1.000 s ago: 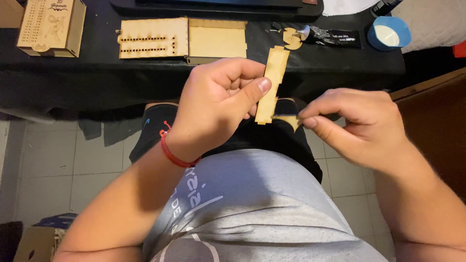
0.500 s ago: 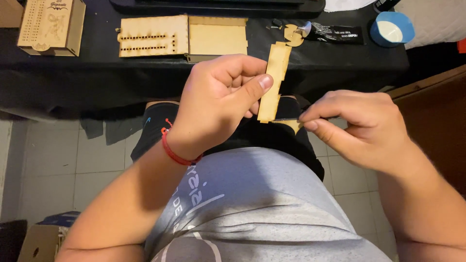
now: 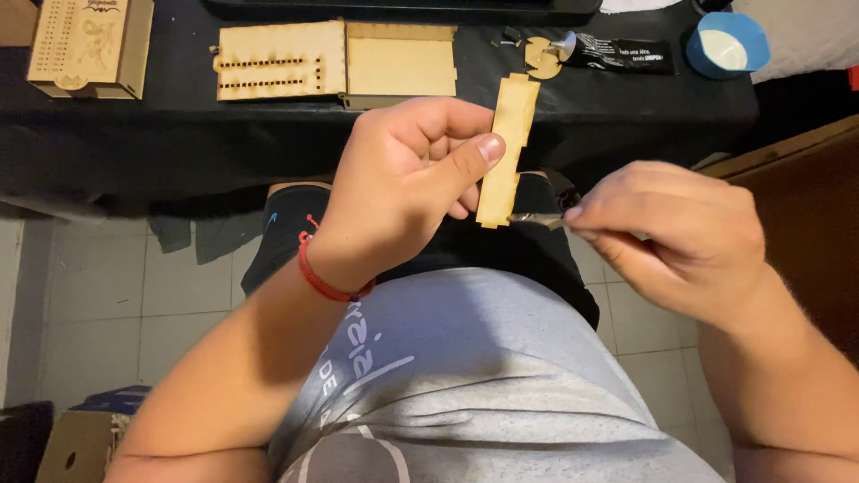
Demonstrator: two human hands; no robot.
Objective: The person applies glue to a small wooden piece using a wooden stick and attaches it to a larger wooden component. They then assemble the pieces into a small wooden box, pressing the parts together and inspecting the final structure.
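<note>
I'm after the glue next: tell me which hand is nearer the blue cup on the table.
Right. The right hand sits below the blue cup, holding a small tool. The left hand, gripping the wooden strip, is farther left of it.

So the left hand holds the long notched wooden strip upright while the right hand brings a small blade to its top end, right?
Not quite. The head view shows the right hand bringing the small blade to the bottom end of the wooden strip, not the top. The rest stands: the left hand holds the long notched strip roughly upright.
</note>
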